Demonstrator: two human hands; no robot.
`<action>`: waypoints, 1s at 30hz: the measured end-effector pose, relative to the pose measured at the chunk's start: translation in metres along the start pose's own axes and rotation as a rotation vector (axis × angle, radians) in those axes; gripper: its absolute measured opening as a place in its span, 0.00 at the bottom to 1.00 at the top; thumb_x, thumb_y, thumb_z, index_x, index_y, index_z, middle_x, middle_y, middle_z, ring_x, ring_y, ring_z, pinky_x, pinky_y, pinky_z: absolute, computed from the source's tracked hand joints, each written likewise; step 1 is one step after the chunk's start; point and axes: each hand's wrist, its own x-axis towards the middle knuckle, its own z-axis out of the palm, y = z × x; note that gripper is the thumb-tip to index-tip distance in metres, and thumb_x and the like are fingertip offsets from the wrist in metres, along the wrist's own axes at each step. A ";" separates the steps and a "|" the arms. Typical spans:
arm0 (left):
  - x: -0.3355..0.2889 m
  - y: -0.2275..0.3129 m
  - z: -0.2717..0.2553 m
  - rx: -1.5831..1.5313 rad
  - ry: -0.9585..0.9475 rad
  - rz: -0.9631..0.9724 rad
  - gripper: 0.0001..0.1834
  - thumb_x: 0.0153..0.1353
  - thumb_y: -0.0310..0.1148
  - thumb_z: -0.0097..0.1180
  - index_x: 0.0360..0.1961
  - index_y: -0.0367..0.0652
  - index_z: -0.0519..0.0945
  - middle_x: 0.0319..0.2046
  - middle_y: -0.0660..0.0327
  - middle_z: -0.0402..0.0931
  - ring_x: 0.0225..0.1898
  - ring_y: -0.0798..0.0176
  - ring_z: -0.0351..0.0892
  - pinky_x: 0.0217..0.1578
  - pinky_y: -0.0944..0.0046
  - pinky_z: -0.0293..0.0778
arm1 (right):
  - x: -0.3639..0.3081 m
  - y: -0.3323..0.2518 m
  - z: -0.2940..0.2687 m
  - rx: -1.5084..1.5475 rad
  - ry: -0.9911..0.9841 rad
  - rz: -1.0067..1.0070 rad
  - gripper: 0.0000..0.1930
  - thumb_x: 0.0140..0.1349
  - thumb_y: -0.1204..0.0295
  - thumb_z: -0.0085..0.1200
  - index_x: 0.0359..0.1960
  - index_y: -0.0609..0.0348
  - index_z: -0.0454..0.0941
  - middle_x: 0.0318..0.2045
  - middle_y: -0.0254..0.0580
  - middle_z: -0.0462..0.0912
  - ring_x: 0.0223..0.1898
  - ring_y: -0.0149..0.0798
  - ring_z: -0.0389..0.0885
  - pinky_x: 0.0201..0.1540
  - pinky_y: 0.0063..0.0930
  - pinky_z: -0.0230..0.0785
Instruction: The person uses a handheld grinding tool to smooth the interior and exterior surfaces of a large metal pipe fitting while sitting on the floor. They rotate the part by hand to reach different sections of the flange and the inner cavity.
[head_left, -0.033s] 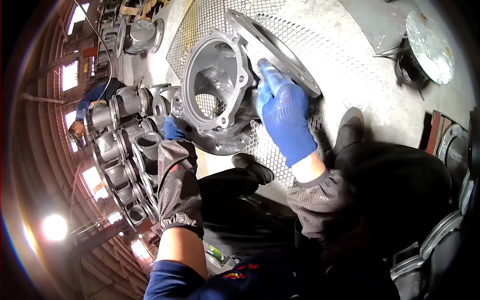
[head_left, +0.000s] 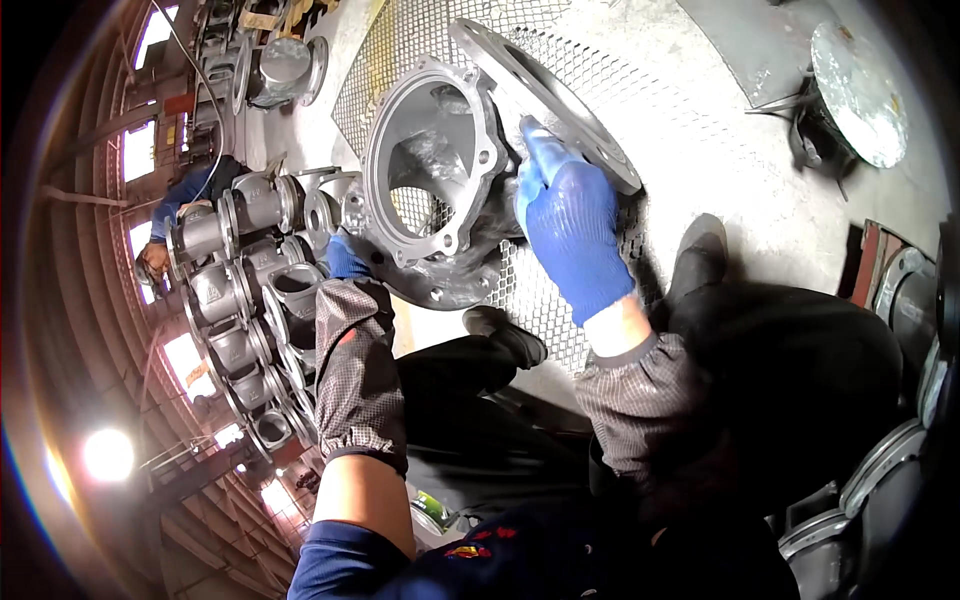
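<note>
A large grey cast-iron valve body (head_left: 432, 160) stands with its wide round opening, ringed by a flange with bolt holes, facing me. Its right-hand flange (head_left: 560, 105) is tilted, and another curves along its lower side. My right hand (head_left: 572, 225), in a blue glove, lies against the body beside the right flange. Its fingers are stretched out, the index finger reaching up towards the flange. My left hand (head_left: 347, 258), also gloved in blue, is at the casting's lower left edge; its fingers are hidden.
Stacked grey flanged castings (head_left: 235, 290) stand at the left, with another person (head_left: 185, 205) behind them. Expanded metal mesh (head_left: 560, 335) lies under the valve body. A round plate on a stand (head_left: 855, 95) is at upper right. More castings (head_left: 865, 510) crowd the lower right.
My right hand and wrist have shifted up very slightly beside the flange. The valve body and my left hand look unmoved.
</note>
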 end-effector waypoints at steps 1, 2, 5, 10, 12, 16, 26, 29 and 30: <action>-0.001 -0.001 0.000 0.002 -0.004 -0.004 0.27 0.65 0.51 0.38 0.57 0.47 0.71 0.52 0.55 0.74 0.50 0.53 0.73 0.52 0.52 0.69 | 0.002 0.001 0.003 -0.034 -0.025 0.016 0.15 0.59 0.74 0.48 0.49 0.60 0.74 0.31 0.53 0.79 0.31 0.48 0.81 0.36 0.40 0.75; -0.001 -0.001 -0.001 -0.002 -0.003 -0.002 0.26 0.65 0.50 0.37 0.57 0.47 0.71 0.52 0.55 0.74 0.50 0.53 0.73 0.52 0.52 0.69 | 0.003 0.001 0.007 -0.069 -0.049 0.033 0.17 0.59 0.75 0.49 0.51 0.60 0.73 0.30 0.54 0.80 0.29 0.48 0.81 0.36 0.38 0.75; -0.002 -0.003 0.000 -0.008 -0.009 -0.007 0.26 0.65 0.50 0.37 0.57 0.47 0.71 0.51 0.55 0.74 0.50 0.53 0.73 0.51 0.53 0.69 | 0.009 -0.006 0.005 -0.203 -0.168 0.100 0.19 0.59 0.74 0.50 0.54 0.57 0.73 0.28 0.55 0.80 0.28 0.48 0.81 0.36 0.39 0.75; -0.003 -0.006 -0.001 -0.017 -0.016 -0.009 0.25 0.66 0.48 0.37 0.57 0.47 0.71 0.51 0.54 0.75 0.49 0.53 0.74 0.51 0.53 0.70 | 0.014 -0.014 -0.002 -0.281 -0.250 0.151 0.19 0.59 0.70 0.50 0.53 0.55 0.74 0.28 0.54 0.81 0.32 0.49 0.82 0.36 0.41 0.75; -0.004 -0.009 -0.002 -0.019 -0.016 -0.013 0.25 0.66 0.48 0.37 0.57 0.47 0.71 0.50 0.54 0.75 0.49 0.53 0.74 0.50 0.53 0.70 | 0.014 -0.012 0.002 -0.289 -0.244 0.150 0.18 0.59 0.71 0.50 0.52 0.56 0.75 0.29 0.54 0.81 0.33 0.50 0.82 0.37 0.41 0.75; -0.005 -0.010 -0.002 -0.022 -0.022 -0.023 0.24 0.66 0.47 0.37 0.57 0.47 0.71 0.50 0.54 0.75 0.48 0.52 0.75 0.50 0.54 0.71 | 0.015 -0.012 0.002 -0.285 -0.253 0.124 0.16 0.57 0.73 0.50 0.48 0.59 0.76 0.29 0.54 0.81 0.34 0.51 0.82 0.38 0.41 0.75; -0.004 -0.012 0.003 -0.023 -0.036 -0.034 0.22 0.67 0.44 0.37 0.56 0.46 0.71 0.49 0.54 0.76 0.47 0.52 0.76 0.49 0.55 0.72 | 0.015 -0.017 -0.002 -0.420 -0.257 0.034 0.12 0.55 0.75 0.49 0.41 0.62 0.76 0.31 0.52 0.82 0.34 0.51 0.82 0.37 0.41 0.74; -0.004 -0.012 0.000 -0.022 -0.031 -0.033 0.22 0.67 0.43 0.37 0.56 0.46 0.71 0.49 0.53 0.76 0.46 0.52 0.76 0.48 0.55 0.72 | 0.012 -0.012 0.004 -0.411 -0.212 0.022 0.12 0.55 0.75 0.48 0.41 0.62 0.76 0.33 0.51 0.82 0.36 0.49 0.82 0.38 0.40 0.75; -0.005 -0.012 -0.006 -0.021 -0.019 -0.028 0.22 0.67 0.43 0.37 0.56 0.46 0.71 0.48 0.53 0.76 0.46 0.52 0.76 0.48 0.55 0.72 | 0.010 -0.013 0.009 -0.395 -0.237 0.024 0.13 0.56 0.74 0.48 0.42 0.62 0.76 0.34 0.51 0.82 0.37 0.49 0.82 0.39 0.40 0.75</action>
